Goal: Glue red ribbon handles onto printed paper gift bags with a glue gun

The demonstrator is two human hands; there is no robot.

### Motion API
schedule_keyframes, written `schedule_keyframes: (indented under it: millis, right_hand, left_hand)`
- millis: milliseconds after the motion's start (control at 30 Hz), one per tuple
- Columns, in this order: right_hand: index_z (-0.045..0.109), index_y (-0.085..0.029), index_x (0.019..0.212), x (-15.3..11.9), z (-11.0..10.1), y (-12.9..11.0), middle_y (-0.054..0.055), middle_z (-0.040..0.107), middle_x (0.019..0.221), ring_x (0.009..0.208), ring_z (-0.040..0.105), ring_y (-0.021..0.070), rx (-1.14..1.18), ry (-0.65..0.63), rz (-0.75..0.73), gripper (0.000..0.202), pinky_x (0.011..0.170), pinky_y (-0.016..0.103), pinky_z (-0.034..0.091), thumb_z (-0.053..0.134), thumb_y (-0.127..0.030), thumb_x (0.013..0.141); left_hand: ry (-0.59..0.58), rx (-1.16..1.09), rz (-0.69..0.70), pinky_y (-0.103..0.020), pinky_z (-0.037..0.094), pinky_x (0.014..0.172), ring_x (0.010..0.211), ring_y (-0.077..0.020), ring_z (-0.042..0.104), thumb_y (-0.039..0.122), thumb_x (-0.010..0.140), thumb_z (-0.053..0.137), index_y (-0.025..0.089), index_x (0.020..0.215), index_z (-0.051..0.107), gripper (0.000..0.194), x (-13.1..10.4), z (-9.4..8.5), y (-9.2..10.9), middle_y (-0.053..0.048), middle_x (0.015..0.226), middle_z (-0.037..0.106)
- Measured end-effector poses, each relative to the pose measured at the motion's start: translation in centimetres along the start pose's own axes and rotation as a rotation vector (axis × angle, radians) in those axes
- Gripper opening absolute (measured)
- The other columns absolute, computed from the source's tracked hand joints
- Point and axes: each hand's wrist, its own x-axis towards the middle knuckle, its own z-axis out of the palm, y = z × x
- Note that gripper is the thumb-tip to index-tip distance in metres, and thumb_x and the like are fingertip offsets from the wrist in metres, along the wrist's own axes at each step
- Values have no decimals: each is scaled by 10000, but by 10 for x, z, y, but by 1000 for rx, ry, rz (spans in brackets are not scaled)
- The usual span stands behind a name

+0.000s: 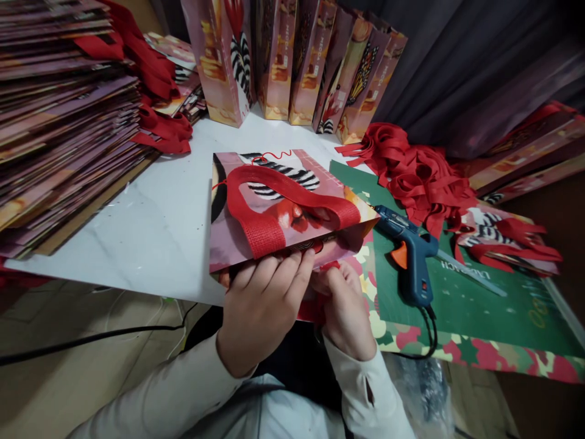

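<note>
A printed paper gift bag lies on its side in front of me, its mouth facing me. A red ribbon handle is looped over its upper panel, which carries a zebra-stripe print. My left hand bends its fingers over the near panel at the mouth, gripping that edge; its thumb is hidden. Close beside it, my right hand pinches another red ribbon at the mouth's near edge, mostly covered by the fingers. Right of the bag lies a blue hot glue gun with an orange trigger, its nozzle close to the bag's corner.
High stacks of flat printed bags rise at the left, with red ribbons on them. Several upright bags line the back. A heap of red ribbons lies right of them. Under the glue gun is a green printed sheet; its black cord hangs down.
</note>
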Motion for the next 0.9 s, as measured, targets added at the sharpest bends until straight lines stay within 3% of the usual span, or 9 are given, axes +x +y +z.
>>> schedule_keyframes:
  millis: [267,600,767,900]
  right_hand:
    - [466,-211,604,-4,-13,-2,-78,350,548,542,309,92,-17,-4,35,258,533,224,311,682,-302,713]
    - [498,-201,573,1,-4,-5,-94,305,498,486,204,70,-88,-20,5,239,456,216,220,685,-286,696]
    - [468,-205,572,1,-4,-4,-88,332,507,488,219,70,-100,-1,-4,274,456,217,224,675,-324,707]
    - [485,-204,626,-1,-13,-8,-82,380,534,499,286,77,-191,-56,-16,310,477,214,264,687,-388,772]
  left_hand:
    - [-10,-5,-8,-341,370,650,778,-170,577,146,950,493,186,1196,673,307,0,-1,-1,-15,983,739]
    - [-55,-3,-1,-348,374,609,722,-178,552,137,944,472,183,1202,663,325,4,-4,-2,-28,954,734]
    - [-57,1,1,-346,373,594,716,-179,545,137,935,490,180,1214,654,327,5,-4,-2,-34,948,729]
    - [-60,-12,3,-353,368,586,722,-192,538,127,926,495,174,1205,664,329,4,-3,-3,-35,936,725]
